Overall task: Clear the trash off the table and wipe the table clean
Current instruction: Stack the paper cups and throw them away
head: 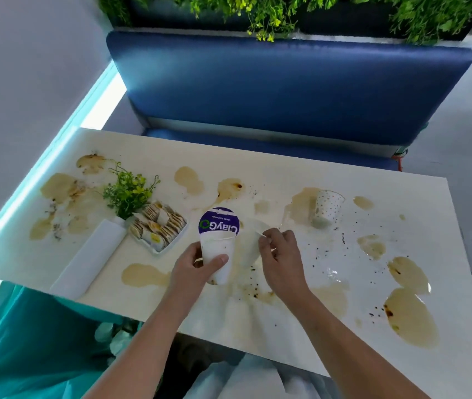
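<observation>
Task judged early: trash pickup in hand, wiping not begun. Left hand (200, 263) is wrapped round a white cup (219, 251), thumb in front, fingers behind. The cup is held over the near-centre of the desk (272, 174) w/ its rim pointing away, and the grip is closed firmly on it. Right hand (282, 254) is pinching the rim of a second white cup (250, 240) just beside the first. That item is blurred, so cup vs. other paper scrap can't be fully confirmed, but the grip is a fingertip pinch, not open. Left on the desk: a dotted cup (328, 208) lying on its side in a puddle, right of centre, well apart from both hands. Brown spills (410, 321) are spread across the whole top, approx. a dozen patches, plus dark specks (343, 239) scattered centre-right; none looks wiped. No cloth or wipe is seen in frame. A teal bag (13, 341) w/ pale items inside is seen below the desk edge at lower left. It is prob. the trash bag, so some trash may already be binned, which is judgement only. Items likely to stay, all at left: a tray of sachets (157, 226), a plant sprig (128, 191), a white oblong box (91, 260). Writing: a round purple label (219, 224) behind the held cup reads "ClayGo" w/ a green ring as the O, plus smaller "Clean as you go". The text is upside down to the camera. Sachet print is too small to read, and no brand is seen on the cups.
</observation>
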The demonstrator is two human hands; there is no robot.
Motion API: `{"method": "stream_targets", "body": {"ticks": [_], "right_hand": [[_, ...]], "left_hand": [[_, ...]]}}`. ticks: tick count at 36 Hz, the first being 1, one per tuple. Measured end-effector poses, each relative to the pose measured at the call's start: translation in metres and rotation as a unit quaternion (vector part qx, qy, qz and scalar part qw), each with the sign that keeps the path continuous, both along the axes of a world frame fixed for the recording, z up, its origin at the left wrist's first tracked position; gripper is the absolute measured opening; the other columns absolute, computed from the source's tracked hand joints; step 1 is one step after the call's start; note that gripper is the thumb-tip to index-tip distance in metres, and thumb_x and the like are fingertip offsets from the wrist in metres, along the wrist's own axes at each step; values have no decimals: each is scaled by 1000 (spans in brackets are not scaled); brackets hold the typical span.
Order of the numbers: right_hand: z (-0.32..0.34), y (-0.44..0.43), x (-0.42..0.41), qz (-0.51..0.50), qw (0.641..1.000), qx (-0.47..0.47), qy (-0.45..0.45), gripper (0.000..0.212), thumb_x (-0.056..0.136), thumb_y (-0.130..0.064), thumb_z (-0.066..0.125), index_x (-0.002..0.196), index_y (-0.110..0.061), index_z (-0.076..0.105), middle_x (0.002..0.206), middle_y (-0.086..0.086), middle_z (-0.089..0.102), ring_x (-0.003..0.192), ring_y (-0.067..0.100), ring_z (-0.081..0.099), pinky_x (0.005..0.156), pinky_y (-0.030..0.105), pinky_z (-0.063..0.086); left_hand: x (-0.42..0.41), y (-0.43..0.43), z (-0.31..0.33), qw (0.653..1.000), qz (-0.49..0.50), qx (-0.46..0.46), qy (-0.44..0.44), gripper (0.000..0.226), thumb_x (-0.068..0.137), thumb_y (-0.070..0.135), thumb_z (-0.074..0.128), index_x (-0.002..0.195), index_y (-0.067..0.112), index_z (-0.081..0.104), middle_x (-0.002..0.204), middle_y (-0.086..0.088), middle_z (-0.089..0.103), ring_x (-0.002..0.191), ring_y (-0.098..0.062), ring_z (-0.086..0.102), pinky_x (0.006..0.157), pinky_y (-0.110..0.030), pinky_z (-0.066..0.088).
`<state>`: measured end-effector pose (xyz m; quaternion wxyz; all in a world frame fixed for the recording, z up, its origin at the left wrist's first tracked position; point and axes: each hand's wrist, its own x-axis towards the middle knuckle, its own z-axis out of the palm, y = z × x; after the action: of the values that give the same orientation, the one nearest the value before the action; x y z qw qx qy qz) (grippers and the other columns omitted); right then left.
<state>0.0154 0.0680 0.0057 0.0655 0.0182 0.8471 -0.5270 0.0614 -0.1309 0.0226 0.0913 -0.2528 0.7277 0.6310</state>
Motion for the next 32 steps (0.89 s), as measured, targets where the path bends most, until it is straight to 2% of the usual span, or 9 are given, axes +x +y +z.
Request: {"method": "stream_targets", "body": {"ticks": [3,8,11,15,18,21,25,29,32], "right_hand": [[-3,-40,10,44,999,10,5,15,106,-34,47,100,-29,60,102,-4,46,86,3,53,71,7,39],[-8,-105,30,110,993,34,26,12,107,-32,47,102,-32,57,107,-5,47,99,-5,47,73,7,37],[-8,-148,44,153,987,53,20,14,108,-36,44,107,-30,57,103,-5,46,94,-3,47,71,11,36],[-14,-201,63,203,976,75,-4,19,109,-40,40,111,-30,56,104,-6,41,88,2,50,72,10,39],[-21,-236,78,229,971,74,1,22,108,-39,41,109,-26,58,102,-4,41,87,10,52,79,21,43],[-30,-272,94,265,960,91,-15,20,108,-40,40,108,-28,56,103,-4,41,88,8,54,82,20,45],[-43,-311,116,309,945,107,-23,21,107,-44,40,106,-30,55,102,-7,40,84,8,54,82,25,50],[-57,-349,139,358,924,127,-41,16,108,-41,41,109,-30,52,103,-6,38,91,3,51,88,16,41],[-69,-369,151,383,916,117,-38,17,107,-38,46,109,-24,56,101,-3,38,88,-4,48,83,14,34]], "left_hand": [[19,-33,-2,1000,28,2,3,66,60,53,86,119,30,66,109,6,75,100,-17,72,71,-33,60],[52,-85,-5,998,67,-14,-7,51,84,25,85,124,30,55,113,12,67,100,-9,66,60,-17,54],[78,-124,-13,996,93,-11,-16,56,82,29,86,128,31,54,113,15,66,100,-8,66,68,-22,58],[113,-173,-25,991,129,0,-24,60,73,34,93,123,29,61,111,5,74,99,-19,72,86,-42,62],[137,-206,-28,989,143,-3,-29,69,61,48,90,123,32,62,109,8,75,95,-16,73,85,-42,62],[167,-239,-34,987,156,-4,-36,75,58,58,85,126,34,63,109,12,75,97,-16,73,86,-43,61],[202,-271,-39,978,203,0,-45,58,63,52,83,115,31,68,102,9,76,93,-14,72,85,-41,61],[237,-301,-49,962,267,9,-61,57,58,56,84,104,24,73,95,0,77,91,-24,72,84,-47,57],[258,-319,-54,951,299,8,-78,53,60,56,83,100,23,74,93,-2,77,91,-29,71,80,-48,56]]}}
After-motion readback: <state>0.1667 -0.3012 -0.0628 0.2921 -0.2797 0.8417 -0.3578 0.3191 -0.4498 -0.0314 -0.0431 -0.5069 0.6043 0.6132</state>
